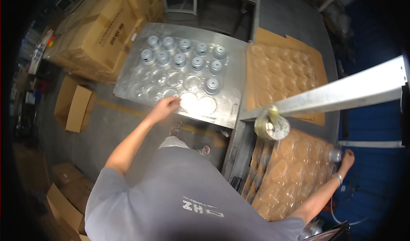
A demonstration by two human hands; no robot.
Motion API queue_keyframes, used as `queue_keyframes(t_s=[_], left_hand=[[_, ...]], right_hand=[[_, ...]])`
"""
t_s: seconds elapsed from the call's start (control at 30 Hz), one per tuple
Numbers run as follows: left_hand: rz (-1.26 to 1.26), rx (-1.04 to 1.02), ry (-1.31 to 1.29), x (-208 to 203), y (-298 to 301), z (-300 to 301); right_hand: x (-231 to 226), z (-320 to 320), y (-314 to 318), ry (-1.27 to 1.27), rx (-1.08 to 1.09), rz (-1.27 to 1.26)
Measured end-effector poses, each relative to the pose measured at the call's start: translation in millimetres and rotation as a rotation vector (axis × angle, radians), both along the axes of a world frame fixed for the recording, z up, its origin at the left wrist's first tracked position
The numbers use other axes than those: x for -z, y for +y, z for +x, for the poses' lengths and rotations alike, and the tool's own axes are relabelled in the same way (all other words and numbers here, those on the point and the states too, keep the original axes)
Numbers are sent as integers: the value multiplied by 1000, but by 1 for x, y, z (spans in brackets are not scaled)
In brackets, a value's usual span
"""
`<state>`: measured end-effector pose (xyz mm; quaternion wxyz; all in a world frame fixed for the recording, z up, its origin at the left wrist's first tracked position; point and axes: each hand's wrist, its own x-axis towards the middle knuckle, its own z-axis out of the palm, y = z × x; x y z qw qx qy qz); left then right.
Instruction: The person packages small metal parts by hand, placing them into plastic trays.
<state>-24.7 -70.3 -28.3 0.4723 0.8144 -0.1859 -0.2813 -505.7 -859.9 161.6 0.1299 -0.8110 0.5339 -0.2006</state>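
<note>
A silvery metal cup [335,155] is gripped by the fingers of my right hand [347,160], over the far right edge of a clear plastic tray of round pockets [294,172] lying on brown cardboard. My left hand [165,108] hovers at the front edge of the metal table [230,113], its fingers curled together beside a clear blister tray [175,79]; anything pinched in them is hidden. Several grey metal cups [180,61] stand upside down in that tray's back rows and right column. Its front-left pockets hold no cups, and light glares off the front ones.
A pale metal beam [354,87] crosses the right side, with a round metal piece [273,129] at its near end. Behind it, another pocketed clear sheet lies on cardboard [279,76]. Large cardboard cartons [98,40] stand at the left, and an open box [74,104] is on the floor.
</note>
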Motion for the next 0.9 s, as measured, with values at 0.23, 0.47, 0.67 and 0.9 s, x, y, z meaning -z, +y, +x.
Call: queue_keyframes(t_s=[0.23, 0.47, 0.67, 0.9], left_hand=[[245, -108, -575, 58, -29, 147], [562, 31, -545, 118, -25, 239], [303, -94, -538, 74, -34, 226], [-857, -382, 612, -26, -3, 87]], right_hand=[[-177, 176, 406, -41, -808, 140], [-130, 293, 586, 165, -1720, 258], [-31, 358, 625, -73, -1375, 406], [120, 389, 629, -482, -786, 1137]])
